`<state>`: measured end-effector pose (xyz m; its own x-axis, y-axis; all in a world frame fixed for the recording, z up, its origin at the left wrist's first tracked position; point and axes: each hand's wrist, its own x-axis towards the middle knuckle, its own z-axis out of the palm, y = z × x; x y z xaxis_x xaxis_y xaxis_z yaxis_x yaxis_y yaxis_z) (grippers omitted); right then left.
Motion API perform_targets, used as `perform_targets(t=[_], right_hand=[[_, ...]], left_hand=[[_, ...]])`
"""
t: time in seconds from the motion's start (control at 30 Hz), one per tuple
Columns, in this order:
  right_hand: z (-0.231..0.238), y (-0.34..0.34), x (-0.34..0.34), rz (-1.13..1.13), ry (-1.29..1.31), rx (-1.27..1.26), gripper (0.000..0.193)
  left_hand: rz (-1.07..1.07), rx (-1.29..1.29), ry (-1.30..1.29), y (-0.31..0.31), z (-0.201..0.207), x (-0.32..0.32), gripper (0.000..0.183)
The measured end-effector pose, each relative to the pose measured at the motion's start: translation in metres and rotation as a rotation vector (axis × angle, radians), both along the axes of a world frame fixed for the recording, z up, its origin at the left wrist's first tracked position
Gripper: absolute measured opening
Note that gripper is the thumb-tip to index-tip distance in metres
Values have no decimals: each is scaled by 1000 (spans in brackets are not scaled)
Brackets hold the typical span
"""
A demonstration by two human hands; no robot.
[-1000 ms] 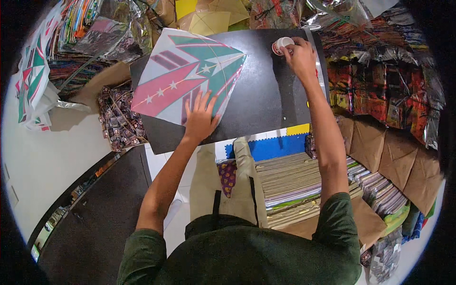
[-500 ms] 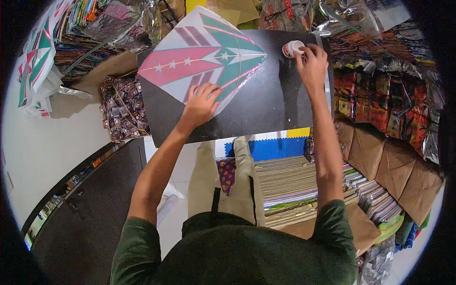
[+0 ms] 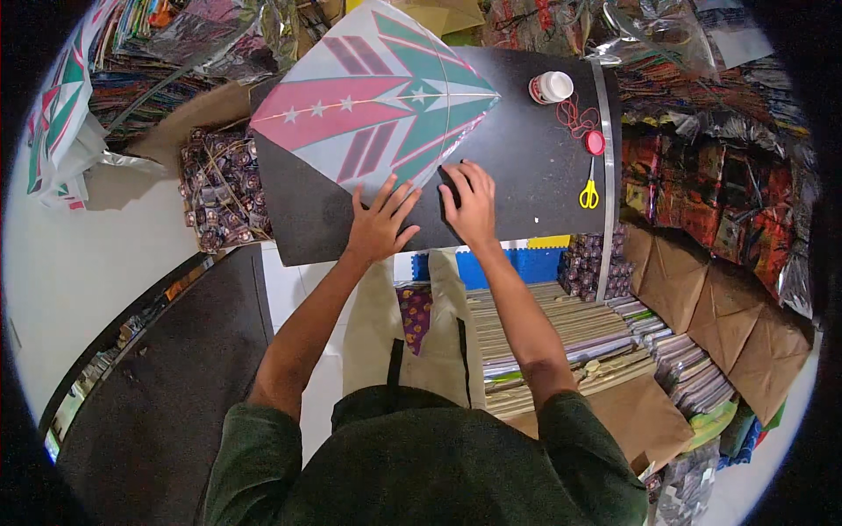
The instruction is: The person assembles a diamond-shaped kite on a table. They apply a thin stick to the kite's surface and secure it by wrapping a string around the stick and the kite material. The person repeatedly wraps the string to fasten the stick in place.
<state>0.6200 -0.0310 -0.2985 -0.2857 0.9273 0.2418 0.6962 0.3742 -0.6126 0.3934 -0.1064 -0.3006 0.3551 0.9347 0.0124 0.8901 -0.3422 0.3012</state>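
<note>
A diamond-shaped kite (image 3: 377, 101) lies on the dark bench (image 3: 517, 188), its right tip toward a white jar (image 3: 553, 88). The left hand (image 3: 377, 221) spreads its fingers over the near corner; the right hand (image 3: 471, 203), fingers loosely parted, is just beside the kite's edge.
</note>
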Motion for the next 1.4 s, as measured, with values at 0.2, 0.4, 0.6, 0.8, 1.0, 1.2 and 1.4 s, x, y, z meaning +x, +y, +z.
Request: perform_targets(t=[0.2,0.4,0.6,0.8,1.0,1.2,1.4], right_hand=[[-8,-4,-3,-10,-82,14,46],[-5,-3,-5,-3,-166,31,49],[-6,-3,-5,-1,-186,27,49],[-7,-3,-5,-1,-204,2,48],[-8,-3,-5,-21,-147,1,45],[-10,-5,-3,-14,-109,1,41],[-7,-4,-4,5,-145,20,40]], left_hand=[[15,0,-37,0,-2,-1,77],[20,-8,-74,1,0,0,78],[13,-22,-102,2,0,0,80],[7,-52,-79,3,1,0,80],[9,-45,-74,1,-2,-1,80],[1,-53,-60,2,-1,-1,79],[3,-37,-63,1,-4,-1,78]])
